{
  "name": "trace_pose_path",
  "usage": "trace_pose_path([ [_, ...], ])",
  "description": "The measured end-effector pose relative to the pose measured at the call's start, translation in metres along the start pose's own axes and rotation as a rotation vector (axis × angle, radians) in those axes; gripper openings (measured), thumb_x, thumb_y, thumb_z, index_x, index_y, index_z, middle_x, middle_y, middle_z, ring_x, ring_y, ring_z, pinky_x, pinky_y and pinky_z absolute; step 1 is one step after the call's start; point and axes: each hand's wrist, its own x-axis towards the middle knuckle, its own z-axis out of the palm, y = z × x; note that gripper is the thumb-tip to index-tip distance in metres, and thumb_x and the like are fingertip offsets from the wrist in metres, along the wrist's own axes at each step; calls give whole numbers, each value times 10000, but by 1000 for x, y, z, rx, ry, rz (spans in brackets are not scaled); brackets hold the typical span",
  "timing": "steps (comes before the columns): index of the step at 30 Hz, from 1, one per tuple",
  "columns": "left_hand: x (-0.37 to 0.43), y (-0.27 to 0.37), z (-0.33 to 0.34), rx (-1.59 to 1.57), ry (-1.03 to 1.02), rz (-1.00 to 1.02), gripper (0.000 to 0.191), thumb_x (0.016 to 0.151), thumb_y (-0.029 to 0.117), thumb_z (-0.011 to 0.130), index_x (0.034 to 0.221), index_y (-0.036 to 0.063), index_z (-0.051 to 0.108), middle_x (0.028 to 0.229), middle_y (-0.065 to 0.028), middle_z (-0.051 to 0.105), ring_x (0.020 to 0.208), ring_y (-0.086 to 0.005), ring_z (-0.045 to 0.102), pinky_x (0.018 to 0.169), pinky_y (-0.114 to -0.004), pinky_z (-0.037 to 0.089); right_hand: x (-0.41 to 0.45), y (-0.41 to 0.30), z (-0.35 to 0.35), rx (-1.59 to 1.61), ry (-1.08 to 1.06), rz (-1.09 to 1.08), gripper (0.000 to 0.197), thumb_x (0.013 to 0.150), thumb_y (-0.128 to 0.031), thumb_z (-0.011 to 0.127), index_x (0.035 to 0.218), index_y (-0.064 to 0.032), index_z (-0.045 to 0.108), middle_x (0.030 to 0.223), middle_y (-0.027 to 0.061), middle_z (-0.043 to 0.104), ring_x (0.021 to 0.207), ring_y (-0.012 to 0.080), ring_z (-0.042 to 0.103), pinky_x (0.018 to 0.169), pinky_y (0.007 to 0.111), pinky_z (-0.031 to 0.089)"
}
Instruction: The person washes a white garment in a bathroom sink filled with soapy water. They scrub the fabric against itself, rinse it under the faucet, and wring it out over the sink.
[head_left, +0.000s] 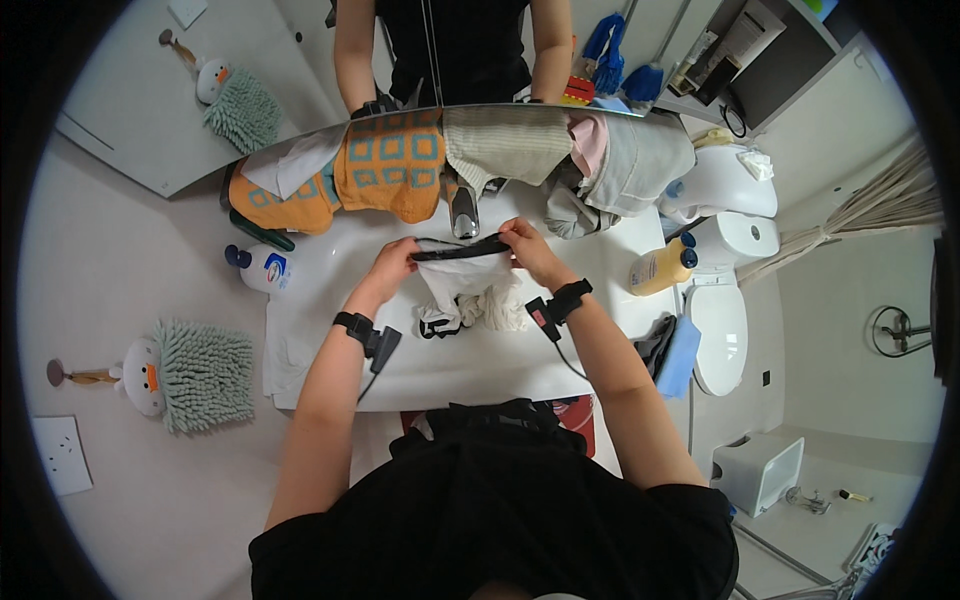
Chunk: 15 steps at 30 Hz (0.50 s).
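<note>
A white cloth garment (469, 276) with a black elastic-looking band (459, 253) hangs over the white washbasin (319, 296). My left hand (391, 268) pinches the left end of the band. At the other end, the fingers of my right hand (531, 253) grip it, so the band is drawn out between them. Below the garment, bunched white fabric (504, 306) rests in the basin, with a black-trimmed part (439, 324) to its left. I cannot tell whether these are one piece. Just beyond the band stands the chrome faucet (464, 214).
A white pump bottle (266, 268) stands left of the basin, a yellow bottle (658, 270) right. Orange towels (390, 172) and a striped towel (508, 146) line the back under the mirror (480, 60). Blue cloth (681, 356) hangs at the right edge, beside the toilet (718, 337).
</note>
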Motion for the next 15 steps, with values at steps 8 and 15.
trace_pose_path([
  [8, 34, -46, 39, -1249, -142, -225, 156, 840, 137, 416, 972, 92, 487, 901, -47, 555, 782, -176, 547, 706, -282, 445, -14, -6, 89, 162, -222, -216, 244, 702, 29, 530, 939, -23, 561, 852, 59, 594, 757, 110, 540, 652, 246, 437],
  [15, 18, -12, 76, -1023, 21, -116, 210, 876, 95, 351, 1063, 102, 446, 972, -50, 539, 859, -177, 537, 759, -317, 445, 12, 20, 68, -297, 374, -336, 188, 735, -44, 540, 913, 16, 540, 732, 98, 596, 645, 161, 559, 611, 278, 456],
])
